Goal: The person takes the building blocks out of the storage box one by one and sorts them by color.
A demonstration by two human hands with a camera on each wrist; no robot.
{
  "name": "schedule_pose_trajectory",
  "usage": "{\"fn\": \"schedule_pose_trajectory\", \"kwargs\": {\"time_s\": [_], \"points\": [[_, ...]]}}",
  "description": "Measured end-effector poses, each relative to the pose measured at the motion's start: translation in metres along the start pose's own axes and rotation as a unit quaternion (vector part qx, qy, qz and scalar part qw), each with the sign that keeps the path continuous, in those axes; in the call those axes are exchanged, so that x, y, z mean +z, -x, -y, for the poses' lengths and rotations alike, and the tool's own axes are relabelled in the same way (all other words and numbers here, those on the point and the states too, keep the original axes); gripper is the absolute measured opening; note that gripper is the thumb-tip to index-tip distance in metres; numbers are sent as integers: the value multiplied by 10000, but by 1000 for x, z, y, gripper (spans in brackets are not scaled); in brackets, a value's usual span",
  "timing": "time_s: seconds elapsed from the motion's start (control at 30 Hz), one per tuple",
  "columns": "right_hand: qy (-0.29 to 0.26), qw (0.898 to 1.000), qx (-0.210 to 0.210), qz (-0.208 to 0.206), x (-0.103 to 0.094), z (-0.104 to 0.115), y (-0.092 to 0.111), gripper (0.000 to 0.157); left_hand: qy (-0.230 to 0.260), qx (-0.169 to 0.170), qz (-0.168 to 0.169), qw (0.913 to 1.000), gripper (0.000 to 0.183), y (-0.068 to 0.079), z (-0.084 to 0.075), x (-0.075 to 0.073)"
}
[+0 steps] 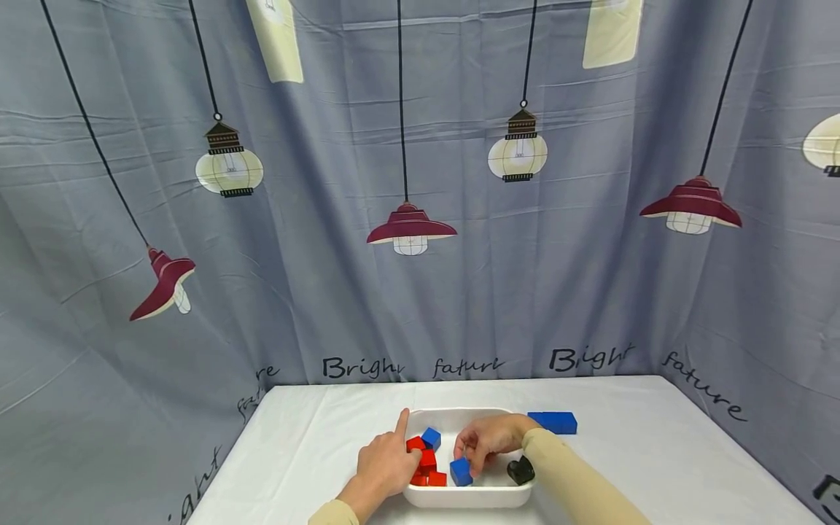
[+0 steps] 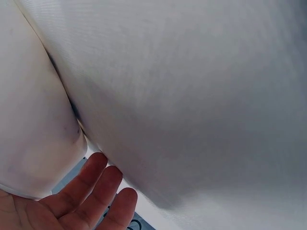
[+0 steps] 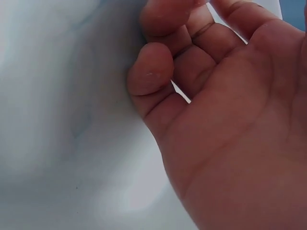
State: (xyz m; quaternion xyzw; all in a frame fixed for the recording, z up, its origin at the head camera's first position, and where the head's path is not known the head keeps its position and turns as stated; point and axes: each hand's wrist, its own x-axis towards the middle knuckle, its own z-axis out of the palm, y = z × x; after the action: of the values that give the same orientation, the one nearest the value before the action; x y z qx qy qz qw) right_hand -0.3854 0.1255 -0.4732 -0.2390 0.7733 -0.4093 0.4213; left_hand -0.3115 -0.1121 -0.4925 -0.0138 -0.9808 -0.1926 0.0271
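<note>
A white plastic tray stands on the table with several red cubes grouped at its left end. My left hand holds the tray's left side, thumb over the rim by the red cubes, index finger stretched along the edge. In the left wrist view its other fingers lie against the outer wall. Inside the tray my right hand pinches a tilted blue cube near the front wall. The right wrist view shows curled fingers but hides the cube. Another blue cube sits behind the red ones.
A shiny black object lies in the tray's right front corner, beside my right forearm. Behind the tray's right end, a row of blue blocks rests on the white tablecloth. A grey lamp-print curtain hangs behind the table.
</note>
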Motion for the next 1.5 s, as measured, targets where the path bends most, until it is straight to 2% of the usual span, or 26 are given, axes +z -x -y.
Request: {"fn": "schedule_pose_trajectory", "kwargs": {"time_s": [0.4,0.7,0.97,1.17,1.5], "points": [[248,9986,-188,-421,-1,-1,5,24,59,-76,145,9998,75,1,-2,-1],[523,9957,-51,-766,-3,4,12,18,-24,-64,105,9999,74,0,-3,0],[789,9930,-192,-860,-5,9,18,15,24,-63,182,9998,74,1,-3,1],[1009,9888,-216,-1077,-9,14,24,12,20,-18,154,9999,75,1,-2,-2],[978,9873,-449,-1172,-24,19,41,15,20,81,92,9999,74,0,0,-8]]}}
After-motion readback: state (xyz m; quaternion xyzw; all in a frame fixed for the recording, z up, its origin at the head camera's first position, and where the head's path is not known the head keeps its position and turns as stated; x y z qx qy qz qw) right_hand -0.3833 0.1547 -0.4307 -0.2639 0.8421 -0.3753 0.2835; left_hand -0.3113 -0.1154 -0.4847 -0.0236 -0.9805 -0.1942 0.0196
